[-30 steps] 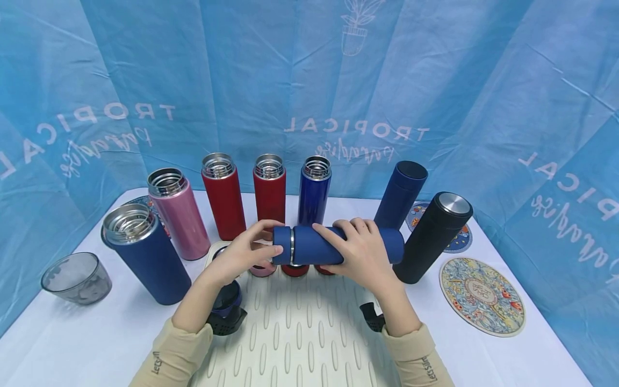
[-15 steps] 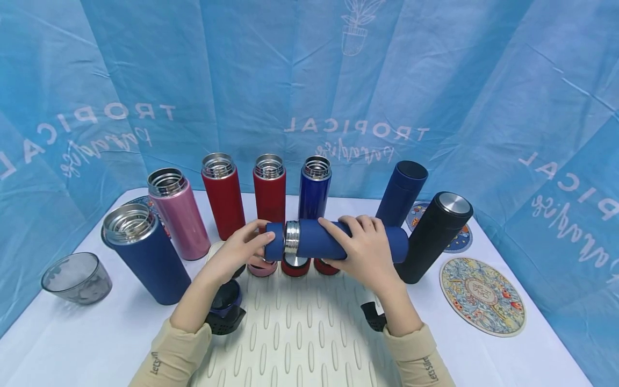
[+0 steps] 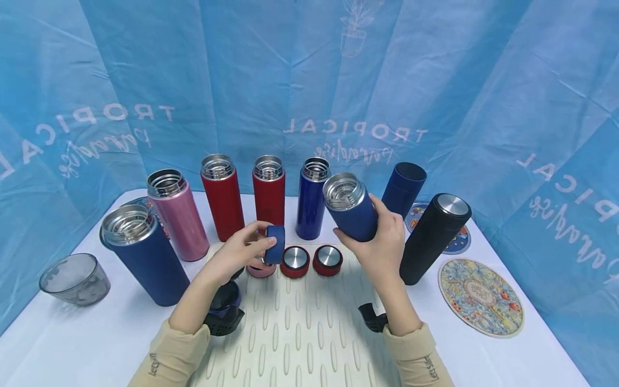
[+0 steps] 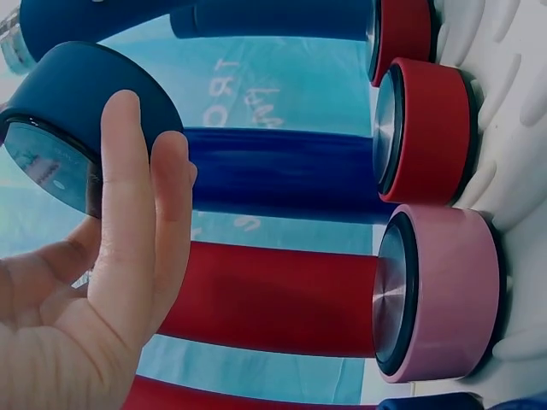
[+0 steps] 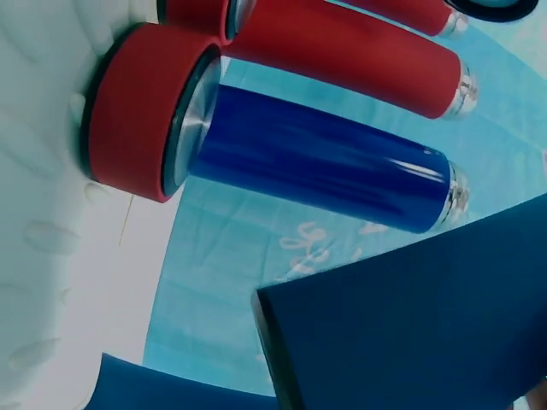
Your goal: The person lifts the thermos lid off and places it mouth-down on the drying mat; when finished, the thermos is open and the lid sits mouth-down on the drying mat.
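My left hand (image 3: 237, 253) pinches a dark blue bottle lid (image 3: 276, 244) between thumb and fingers, above the row of lids. In the left wrist view the same lid (image 4: 85, 90) is tilted, with fingertips against its side. My right hand (image 3: 384, 244) grips a matt blue insulated bottle (image 3: 357, 217), raised and tilted, its bare steel mouth facing up and to the left. Below, two red lids (image 3: 295, 259) with steel tops stand on a ridged cream mat (image 3: 300, 333). A pink lid (image 4: 453, 290) stands beside them, partly hidden in the head view by my left hand.
Lidless bottles stand behind and left: a wide blue one (image 3: 152, 263), a pink one (image 3: 181, 226), two red ones (image 3: 223, 209) and a glossy blue one (image 3: 310, 207). Capped blue (image 3: 401, 188) and black (image 3: 430, 242) bottles stand right. A grey glass (image 3: 77, 279) and round coaster (image 3: 481, 297) flank them.
The lid has come off the blue bottle and stays in my left hand. My right hand has drawn the bottle away and turned it from level to mouth-up.
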{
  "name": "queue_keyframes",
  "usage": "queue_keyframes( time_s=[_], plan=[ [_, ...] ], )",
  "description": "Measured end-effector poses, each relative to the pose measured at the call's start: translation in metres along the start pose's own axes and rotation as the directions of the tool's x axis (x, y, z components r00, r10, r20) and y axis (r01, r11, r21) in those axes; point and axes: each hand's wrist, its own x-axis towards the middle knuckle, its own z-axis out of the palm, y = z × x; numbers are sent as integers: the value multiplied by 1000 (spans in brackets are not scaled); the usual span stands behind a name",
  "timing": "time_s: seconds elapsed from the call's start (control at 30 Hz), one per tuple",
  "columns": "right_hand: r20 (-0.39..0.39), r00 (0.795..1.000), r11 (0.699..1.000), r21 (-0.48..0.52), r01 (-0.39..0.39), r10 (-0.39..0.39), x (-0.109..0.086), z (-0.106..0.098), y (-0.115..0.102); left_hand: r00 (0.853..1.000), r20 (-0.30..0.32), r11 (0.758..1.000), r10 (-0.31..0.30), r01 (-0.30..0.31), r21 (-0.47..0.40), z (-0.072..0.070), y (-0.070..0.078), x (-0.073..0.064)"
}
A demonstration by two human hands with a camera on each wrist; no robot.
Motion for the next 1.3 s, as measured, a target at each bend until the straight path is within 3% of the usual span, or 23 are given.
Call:
queue_keyframes(
  time_s=[0.17, 0.37, 0.57, 0.77, 0.9, 1.13, 1.3],
  plan=[
    [3, 983, 973, 140, -182, 183, 7, 3, 7, 1000, 19, 1000, 17, -17, -10, 1, -2, 0],
    [29, 961, 917, 295, -270, 274, 21, 22, 22, 1000, 7, 999, 29, -29, 14, 2, -3, 0],
    [95, 932, 857, 369, -360, 351, 28, 48, 40, 999, 18, 999, 37, -38, 13, 2, -3, 0],
    [156, 883, 807, 361, -468, 443, 32, 66, 53, 1000, 15, 999, 25, -26, 38, 3, -5, 1],
    [179, 867, 801, 332, -498, 465, 35, 74, 60, 999, 19, 997, 36, -37, 71, 3, -4, 0],
    [206, 858, 803, 305, -513, 470, 37, 80, 65, 996, 78, 988, 44, -54, 143, 1, -4, -2],
    [265, 846, 795, 298, -529, 463, 41, 80, 67, 990, 128, 964, 58, -89, 249, 1, -4, -3]
  ],
)
